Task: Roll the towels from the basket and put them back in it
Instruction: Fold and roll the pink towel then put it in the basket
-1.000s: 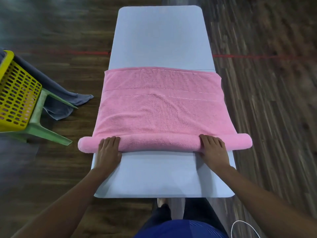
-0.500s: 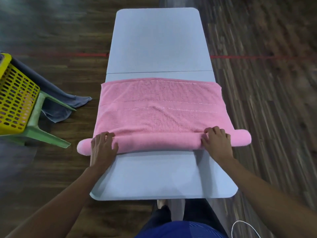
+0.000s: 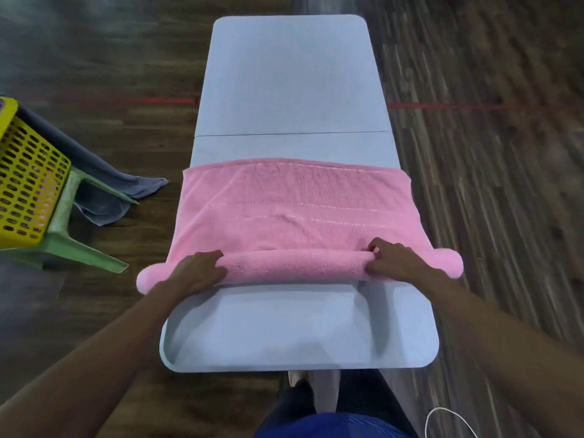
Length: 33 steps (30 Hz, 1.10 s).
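Observation:
A pink towel lies across the pale blue table, its near part wound into a thick roll whose ends stick out past both table sides. My left hand grips the roll near its left end, fingers curled over the top. My right hand grips it near the right end, fingertips tucked into the seam where roll meets flat cloth. The yellow perforated basket sits at the far left on a green plastic stool.
A grey-blue towel hangs from behind the basket down onto the dark wooden floor. A red line crosses the floor behind the table. My legs and a white cable are below the table's near edge.
The roll has grown thicker and the towel's far edge has slid toward me, uncovering the table seam. Both hands went from lying flat on the roll to curling around it.

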### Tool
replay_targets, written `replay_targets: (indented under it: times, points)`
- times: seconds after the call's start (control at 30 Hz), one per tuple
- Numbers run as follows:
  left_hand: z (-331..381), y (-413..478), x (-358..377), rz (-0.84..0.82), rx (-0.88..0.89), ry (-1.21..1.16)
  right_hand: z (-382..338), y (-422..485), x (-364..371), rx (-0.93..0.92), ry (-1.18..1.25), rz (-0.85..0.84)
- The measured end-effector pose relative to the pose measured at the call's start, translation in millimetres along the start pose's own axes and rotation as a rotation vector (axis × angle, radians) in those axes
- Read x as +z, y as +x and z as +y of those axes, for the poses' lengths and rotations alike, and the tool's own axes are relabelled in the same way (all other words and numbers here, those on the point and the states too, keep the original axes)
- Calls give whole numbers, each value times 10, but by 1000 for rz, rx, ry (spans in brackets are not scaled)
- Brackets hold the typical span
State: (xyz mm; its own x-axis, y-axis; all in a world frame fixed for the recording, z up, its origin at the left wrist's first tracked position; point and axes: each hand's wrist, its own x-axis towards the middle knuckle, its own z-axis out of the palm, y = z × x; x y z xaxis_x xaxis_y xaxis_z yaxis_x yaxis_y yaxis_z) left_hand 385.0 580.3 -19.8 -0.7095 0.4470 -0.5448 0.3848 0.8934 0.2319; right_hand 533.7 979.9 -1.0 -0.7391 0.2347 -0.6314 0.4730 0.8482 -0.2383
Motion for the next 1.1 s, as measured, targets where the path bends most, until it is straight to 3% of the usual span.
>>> replay_targets:
  times: [0.07, 0.13, 0.2, 0.27, 0.4, 0.57, 0.7, 0.77, 0.87, 0.93, 1.0, 1.1]
  points:
    - [-68, 14, -13, 75, 19, -77, 9, 37, -4, 17, 10, 63]
    - [-82, 22, 47, 318, 65, -42, 27, 87, 105, -36, -103, 357]
    - [-41, 15, 134, 500, 122, -6, 20, 93, 240, -115, -139, 546]
    - [24, -40, 217, 519, 162, 13, 15, 40, 346, -177, -102, 570]
    - [19, -116, 387, 352, 222, 136, 150, -6, 538, -241, -256, 489]
    - [-14, -56, 266, 244, 177, 190, 98, -11, 481, -162, -204, 467]
    - [-69, -76, 138, 42, 114, 59, 29, -81, 318, -163, -239, 187]
    - [-130, -90, 173, 173, 142, 81, 36, -94, 296, -126, -154, 130]
    - [-107, -105, 307, 548, 192, 133, 53, -83, 430, -103, -180, 440]
    - [-15, -130, 351, 665, 219, 99, 27, -74, 528, -141, -186, 675]
    - [17, -151, 443, 654, 266, 94, -4, -95, 606, -198, -153, 718]
    - [-22, -152, 515, 486, 223, 167, 54, -102, 692, -226, -210, 650]
